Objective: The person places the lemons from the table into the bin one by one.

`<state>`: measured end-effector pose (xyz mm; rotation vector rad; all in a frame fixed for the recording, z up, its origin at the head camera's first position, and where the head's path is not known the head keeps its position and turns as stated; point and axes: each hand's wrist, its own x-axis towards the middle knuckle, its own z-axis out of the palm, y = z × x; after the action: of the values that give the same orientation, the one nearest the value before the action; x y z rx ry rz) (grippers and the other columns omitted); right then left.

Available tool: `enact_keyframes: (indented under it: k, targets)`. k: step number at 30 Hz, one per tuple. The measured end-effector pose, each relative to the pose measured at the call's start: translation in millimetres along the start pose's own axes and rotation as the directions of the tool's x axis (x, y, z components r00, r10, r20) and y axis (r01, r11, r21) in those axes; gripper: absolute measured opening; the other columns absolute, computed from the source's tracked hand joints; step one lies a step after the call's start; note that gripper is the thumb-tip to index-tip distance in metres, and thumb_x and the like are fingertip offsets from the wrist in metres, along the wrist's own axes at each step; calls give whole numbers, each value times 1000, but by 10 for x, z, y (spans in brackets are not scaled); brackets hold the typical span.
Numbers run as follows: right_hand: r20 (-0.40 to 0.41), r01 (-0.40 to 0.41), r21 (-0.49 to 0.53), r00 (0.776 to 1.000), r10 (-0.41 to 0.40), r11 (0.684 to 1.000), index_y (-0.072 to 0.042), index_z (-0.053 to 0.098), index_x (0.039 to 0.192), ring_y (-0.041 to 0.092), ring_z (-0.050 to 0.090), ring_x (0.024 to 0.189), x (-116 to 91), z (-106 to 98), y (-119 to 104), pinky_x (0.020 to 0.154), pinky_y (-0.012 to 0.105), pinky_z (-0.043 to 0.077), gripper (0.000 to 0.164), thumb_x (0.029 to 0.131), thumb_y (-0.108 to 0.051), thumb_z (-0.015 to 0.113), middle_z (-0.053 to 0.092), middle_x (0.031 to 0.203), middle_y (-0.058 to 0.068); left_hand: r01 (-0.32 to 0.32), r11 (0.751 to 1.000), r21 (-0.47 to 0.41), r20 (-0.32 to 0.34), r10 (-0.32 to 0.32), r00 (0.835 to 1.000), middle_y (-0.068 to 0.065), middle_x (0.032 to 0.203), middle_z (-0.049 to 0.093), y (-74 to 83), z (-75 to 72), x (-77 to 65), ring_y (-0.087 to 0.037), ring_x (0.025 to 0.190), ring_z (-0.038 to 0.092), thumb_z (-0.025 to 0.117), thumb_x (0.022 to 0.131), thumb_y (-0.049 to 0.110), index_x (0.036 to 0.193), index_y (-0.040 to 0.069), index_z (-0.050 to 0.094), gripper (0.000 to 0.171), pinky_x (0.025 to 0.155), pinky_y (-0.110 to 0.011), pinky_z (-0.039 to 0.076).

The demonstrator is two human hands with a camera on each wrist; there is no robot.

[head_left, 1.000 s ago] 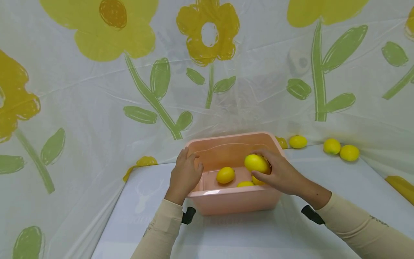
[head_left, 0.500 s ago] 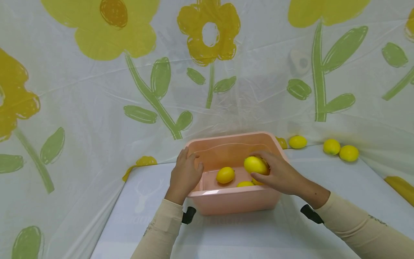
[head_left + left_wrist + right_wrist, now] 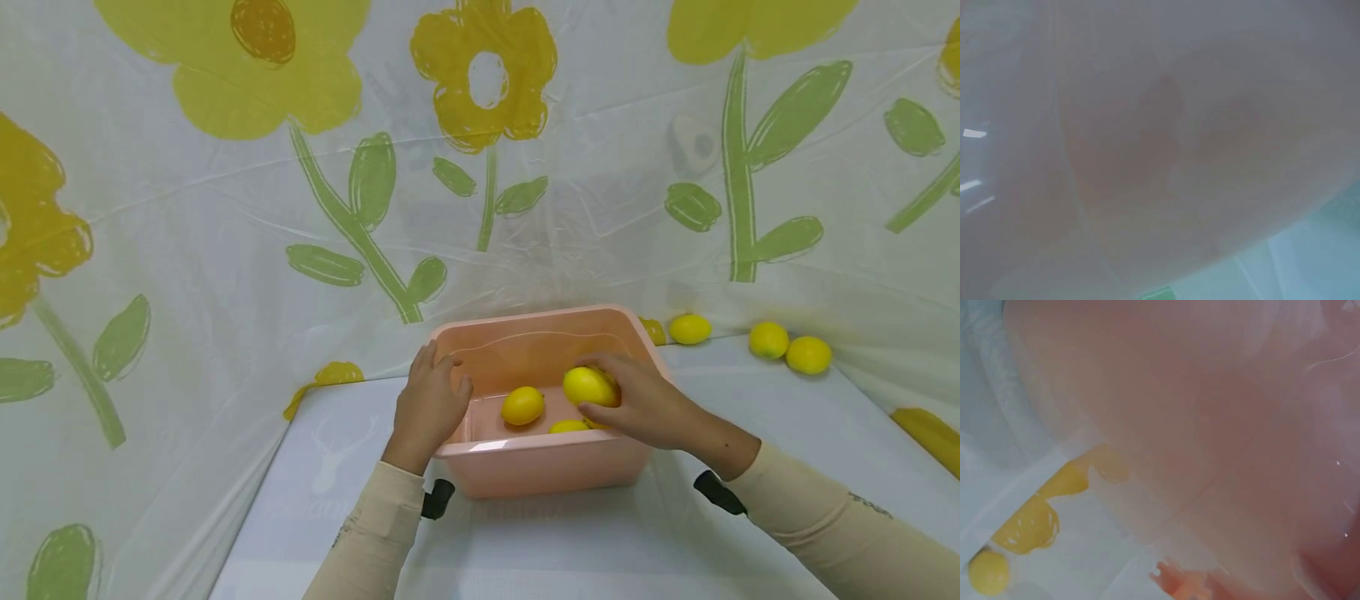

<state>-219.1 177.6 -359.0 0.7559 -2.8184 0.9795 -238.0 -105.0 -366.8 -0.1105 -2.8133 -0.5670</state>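
Note:
In the head view a pink plastic basin (image 3: 540, 467) stands on the white table. My right hand (image 3: 645, 404) reaches over its right side and holds a yellow lemon (image 3: 589, 387) between thumb and fingers, low inside the basin. Another lemon (image 3: 522, 406) lies on the basin floor, left of the held one. A further lemon (image 3: 568, 426) shows partly above the front wall, with a sliver of yellow beside it under my right thumb. My left hand (image 3: 431, 408) holds the basin's left rim, thumb toward the inside. Both wrist views are filled mostly by the pink basin wall (image 3: 1147, 412).
Behind the basin to the right, a lemon (image 3: 690, 328) lies against the curtain, and two touching lemons (image 3: 769, 340) lie farther right. A flower-printed curtain (image 3: 600, 217) closes off the back. The white table (image 3: 337, 500) carries a faint deer print at left.
My right hand has lowered slightly and moved a little left with its lemon, covering more of the lemon beneath. My left hand and the basin stay in place.

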Motion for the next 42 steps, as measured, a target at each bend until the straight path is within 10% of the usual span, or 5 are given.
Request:
enact_keyframes:
  k: [42]
  targets:
    - [33, -45, 16, 998, 45, 999, -19, 49, 123, 15, 53, 93, 173, -39, -51, 82, 32, 49, 50, 81, -40, 65, 57, 115, -3, 8, 1000, 4, 0, -8, 1000, -13, 147, 32, 11, -14, -9, -28, 138, 27, 49, 89, 33, 122, 15, 59, 39, 92, -53, 45]
